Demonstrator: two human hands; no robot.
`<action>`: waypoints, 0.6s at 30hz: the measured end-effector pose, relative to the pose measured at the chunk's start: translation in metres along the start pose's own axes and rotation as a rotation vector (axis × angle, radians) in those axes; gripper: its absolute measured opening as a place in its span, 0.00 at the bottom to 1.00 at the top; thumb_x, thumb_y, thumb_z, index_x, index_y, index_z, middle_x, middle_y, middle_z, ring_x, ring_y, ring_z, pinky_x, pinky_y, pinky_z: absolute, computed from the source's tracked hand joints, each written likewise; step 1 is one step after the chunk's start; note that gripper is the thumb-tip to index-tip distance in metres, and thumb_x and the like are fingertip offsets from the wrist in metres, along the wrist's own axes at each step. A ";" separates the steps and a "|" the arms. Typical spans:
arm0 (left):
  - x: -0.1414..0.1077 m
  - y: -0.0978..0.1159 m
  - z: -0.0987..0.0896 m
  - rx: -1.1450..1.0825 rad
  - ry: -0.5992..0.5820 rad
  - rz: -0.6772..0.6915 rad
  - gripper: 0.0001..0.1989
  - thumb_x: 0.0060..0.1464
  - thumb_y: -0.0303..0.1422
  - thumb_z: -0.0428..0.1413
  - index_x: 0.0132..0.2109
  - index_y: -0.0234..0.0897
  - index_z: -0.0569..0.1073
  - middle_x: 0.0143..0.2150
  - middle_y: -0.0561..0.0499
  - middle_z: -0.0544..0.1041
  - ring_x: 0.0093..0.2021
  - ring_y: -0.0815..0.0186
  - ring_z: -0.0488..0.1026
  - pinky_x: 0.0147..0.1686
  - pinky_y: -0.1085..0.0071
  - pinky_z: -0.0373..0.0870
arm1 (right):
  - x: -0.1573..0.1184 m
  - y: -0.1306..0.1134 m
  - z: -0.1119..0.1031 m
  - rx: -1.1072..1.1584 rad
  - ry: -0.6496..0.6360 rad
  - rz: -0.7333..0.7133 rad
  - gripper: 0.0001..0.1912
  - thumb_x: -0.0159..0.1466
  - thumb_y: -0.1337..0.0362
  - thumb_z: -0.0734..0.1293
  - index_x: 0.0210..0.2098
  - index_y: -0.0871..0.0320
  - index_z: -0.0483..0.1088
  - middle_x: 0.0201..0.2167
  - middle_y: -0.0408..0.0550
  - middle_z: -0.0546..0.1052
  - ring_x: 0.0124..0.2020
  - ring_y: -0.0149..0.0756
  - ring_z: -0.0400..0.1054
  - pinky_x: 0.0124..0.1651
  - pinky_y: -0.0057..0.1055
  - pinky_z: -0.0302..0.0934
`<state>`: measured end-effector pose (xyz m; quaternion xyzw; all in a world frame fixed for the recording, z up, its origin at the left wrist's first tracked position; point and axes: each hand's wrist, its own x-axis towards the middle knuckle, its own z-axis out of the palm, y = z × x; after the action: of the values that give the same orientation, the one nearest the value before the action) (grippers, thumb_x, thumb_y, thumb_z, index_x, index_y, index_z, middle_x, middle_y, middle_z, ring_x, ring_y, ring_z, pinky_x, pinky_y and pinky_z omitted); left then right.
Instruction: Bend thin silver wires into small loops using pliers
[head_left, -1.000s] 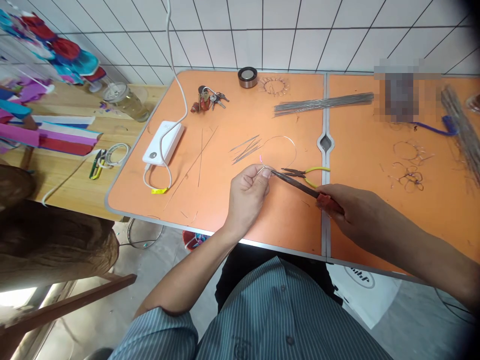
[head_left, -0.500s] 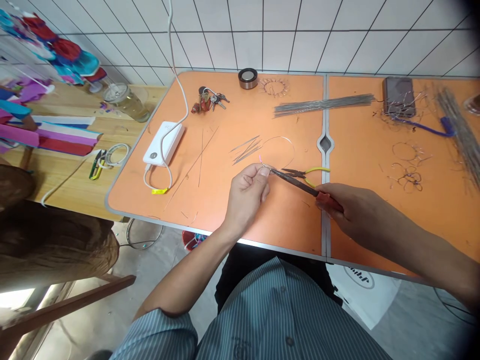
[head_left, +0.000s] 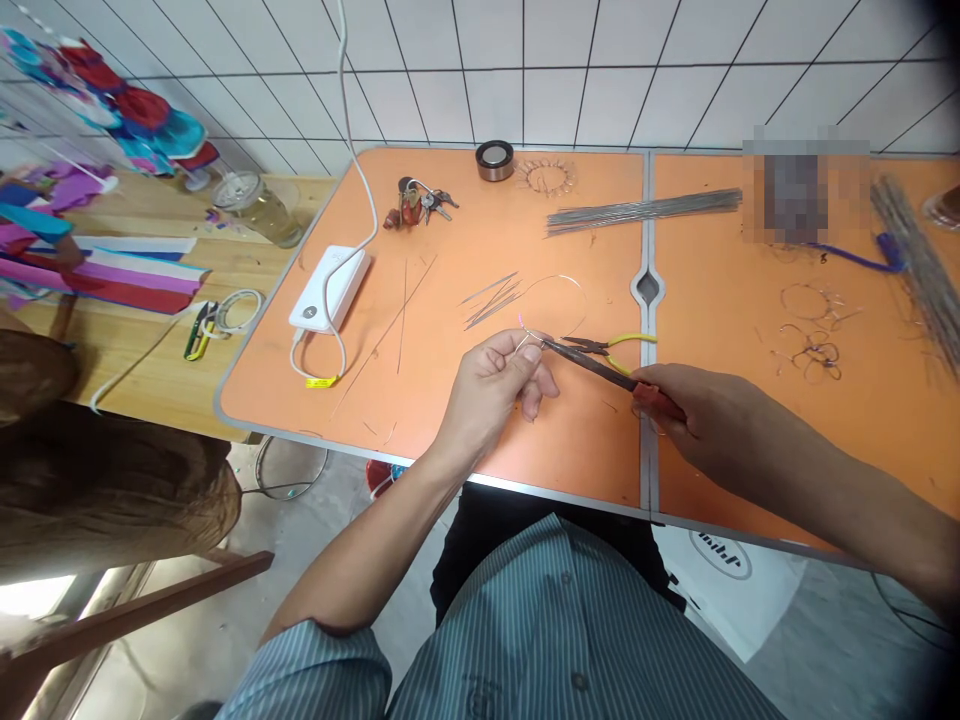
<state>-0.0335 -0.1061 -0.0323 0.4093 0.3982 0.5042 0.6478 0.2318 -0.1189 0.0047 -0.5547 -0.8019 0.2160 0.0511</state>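
My left hand pinches a thin silver wire between thumb and forefinger, and the wire curves away in a large loop over the orange table. A small pink mark shows near the wire's end. My right hand grips red-handled needle-nose pliers, whose long dark jaws reach the wire at my left thumb tip. Yellow-handled pliers lie on the table just beyond those jaws. A small pile of short wire pieces lies beside the loop.
A white power bank with a cable, keys, a metal roll and a bundle of steel rods stand along the table. Twisted wire shapes lie right. A table seam runs between my hands and them.
The lower fingers of my left hand have uncurled slightly. The pliers' jaws remain at the wire, and the view has shifted a little.
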 end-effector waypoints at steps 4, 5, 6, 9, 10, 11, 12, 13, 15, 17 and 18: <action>0.000 -0.001 0.002 0.006 0.017 0.024 0.15 0.65 0.44 0.67 0.42 0.36 0.78 0.25 0.54 0.80 0.16 0.74 0.65 0.19 0.75 0.62 | -0.001 0.001 0.001 0.032 -0.006 -0.014 0.15 0.76 0.56 0.58 0.33 0.51 0.63 0.26 0.46 0.74 0.25 0.37 0.65 0.30 0.34 0.52; 0.000 -0.002 0.003 0.006 0.022 0.025 0.15 0.65 0.44 0.67 0.42 0.36 0.78 0.25 0.54 0.80 0.16 0.74 0.65 0.19 0.75 0.62 | -0.001 0.002 0.002 0.037 -0.006 -0.016 0.15 0.76 0.56 0.58 0.33 0.51 0.63 0.26 0.45 0.74 0.25 0.37 0.65 0.30 0.34 0.52; -0.001 -0.002 0.004 0.005 0.024 0.024 0.14 0.65 0.44 0.67 0.42 0.36 0.78 0.25 0.54 0.80 0.16 0.74 0.65 0.19 0.75 0.62 | -0.001 0.002 0.002 0.038 -0.005 -0.016 0.15 0.76 0.55 0.58 0.33 0.51 0.63 0.25 0.45 0.74 0.25 0.37 0.64 0.30 0.34 0.52; -0.001 -0.001 0.006 0.000 0.030 0.018 0.14 0.65 0.43 0.67 0.42 0.36 0.78 0.26 0.53 0.81 0.16 0.74 0.67 0.20 0.75 0.63 | -0.001 0.002 0.002 0.033 0.001 -0.007 0.15 0.76 0.55 0.58 0.33 0.51 0.64 0.25 0.45 0.73 0.25 0.37 0.64 0.30 0.34 0.52; -0.001 -0.001 0.007 0.003 0.036 0.018 0.14 0.65 0.43 0.67 0.42 0.36 0.78 0.27 0.53 0.81 0.17 0.74 0.68 0.20 0.75 0.64 | -0.001 0.002 0.002 0.029 0.002 -0.003 0.15 0.76 0.55 0.58 0.33 0.51 0.65 0.26 0.45 0.74 0.25 0.37 0.64 0.30 0.34 0.52; -0.002 -0.001 0.007 0.008 0.044 0.020 0.14 0.65 0.43 0.66 0.43 0.36 0.78 0.27 0.53 0.81 0.17 0.74 0.68 0.20 0.75 0.65 | 0.000 0.002 0.002 0.023 0.001 0.000 0.15 0.75 0.56 0.58 0.33 0.51 0.66 0.26 0.45 0.74 0.25 0.37 0.65 0.30 0.34 0.52; -0.002 0.000 0.007 0.014 0.050 0.021 0.14 0.65 0.43 0.66 0.43 0.36 0.78 0.27 0.53 0.82 0.17 0.73 0.68 0.21 0.75 0.65 | 0.000 0.002 0.002 0.015 -0.002 0.002 0.14 0.75 0.56 0.58 0.34 0.51 0.67 0.26 0.46 0.75 0.25 0.38 0.65 0.30 0.34 0.52; -0.002 0.000 0.006 0.019 0.050 0.016 0.14 0.65 0.43 0.66 0.43 0.36 0.78 0.27 0.53 0.82 0.17 0.73 0.69 0.21 0.75 0.66 | 0.000 0.002 0.001 0.005 -0.002 0.001 0.14 0.75 0.57 0.58 0.35 0.52 0.68 0.27 0.46 0.75 0.25 0.38 0.65 0.30 0.34 0.52; -0.001 0.001 0.003 0.026 0.037 -0.011 0.14 0.65 0.44 0.66 0.43 0.37 0.79 0.28 0.52 0.82 0.18 0.73 0.70 0.22 0.75 0.67 | 0.000 0.002 0.000 -0.021 0.007 -0.005 0.13 0.75 0.58 0.58 0.37 0.52 0.70 0.28 0.47 0.76 0.24 0.38 0.65 0.29 0.34 0.52; 0.001 0.002 0.000 0.032 0.027 -0.037 0.15 0.65 0.45 0.67 0.45 0.37 0.80 0.31 0.50 0.84 0.22 0.72 0.73 0.24 0.75 0.70 | -0.001 0.002 -0.001 -0.050 0.027 -0.015 0.13 0.75 0.59 0.58 0.39 0.53 0.72 0.29 0.48 0.78 0.25 0.38 0.65 0.29 0.35 0.53; 0.002 0.003 -0.002 0.035 0.035 -0.043 0.16 0.65 0.46 0.67 0.46 0.37 0.81 0.33 0.49 0.85 0.24 0.71 0.75 0.25 0.75 0.71 | -0.001 0.002 -0.001 -0.067 0.037 -0.022 0.13 0.75 0.59 0.58 0.40 0.53 0.73 0.30 0.49 0.78 0.25 0.39 0.65 0.29 0.35 0.52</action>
<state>-0.0356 -0.1033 -0.0300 0.4029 0.4270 0.4904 0.6441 0.2347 -0.1191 0.0048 -0.5510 -0.8137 0.1780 0.0498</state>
